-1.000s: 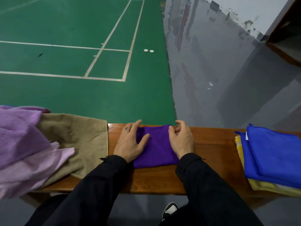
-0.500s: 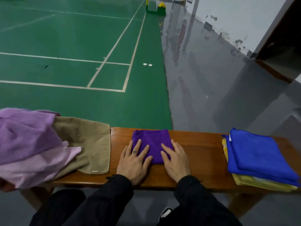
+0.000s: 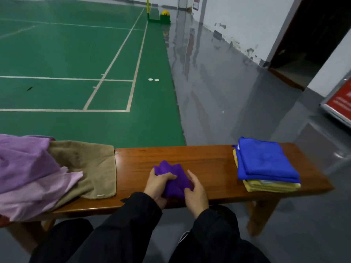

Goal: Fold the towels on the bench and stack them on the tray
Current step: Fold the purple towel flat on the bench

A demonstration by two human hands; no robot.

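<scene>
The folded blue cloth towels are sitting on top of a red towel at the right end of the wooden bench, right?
Not quite. In the head view the folded blue cloth towels do sit at the right end of the wooden bench, but the towel under them is yellow, not red.

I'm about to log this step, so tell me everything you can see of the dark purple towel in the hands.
The dark purple towel is small, soft, plush-looking cloth, folded into a compact bundle with rumpled far corners. It sits near the front edge of the wooden bench, mid-length. The left hand grips its left side, thumb over the top; the right hand holds its right edge.
</scene>
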